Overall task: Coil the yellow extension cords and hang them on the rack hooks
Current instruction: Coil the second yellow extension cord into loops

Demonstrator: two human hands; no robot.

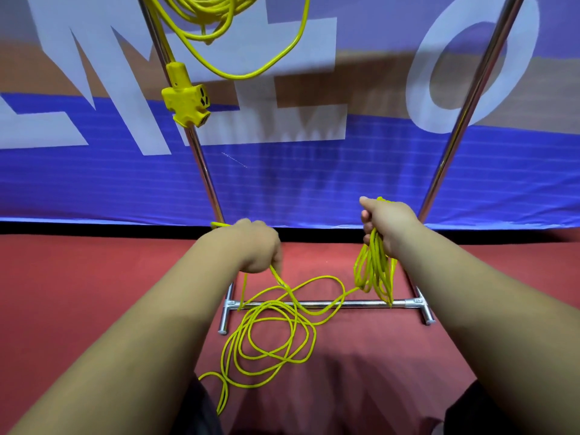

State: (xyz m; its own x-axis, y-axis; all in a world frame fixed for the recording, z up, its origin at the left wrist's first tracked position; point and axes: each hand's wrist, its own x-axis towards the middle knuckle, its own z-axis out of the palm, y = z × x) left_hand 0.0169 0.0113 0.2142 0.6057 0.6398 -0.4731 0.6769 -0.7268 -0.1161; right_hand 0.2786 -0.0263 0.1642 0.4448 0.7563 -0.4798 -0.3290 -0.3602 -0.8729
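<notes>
My right hand [387, 222] grips a bundle of yellow cord loops [375, 271] that dangle below it. My left hand [259, 246] is closed around a strand of the same yellow extension cord, which runs down to a loose tangle [270, 337] on the red floor. One strand links the tangle to the hanging loops. Another yellow cord coil [219, 20] hangs at the top of the chrome rack, and its yellow multi-outlet end [186, 103] dangles against the left rack pole [201, 158].
The rack's right pole [464, 120] slants up to the right. Its chrome base bar [351, 304] lies on the red carpet [78, 277] just beyond the tangle. A blue banner with large white letters [314, 183] stands behind the rack.
</notes>
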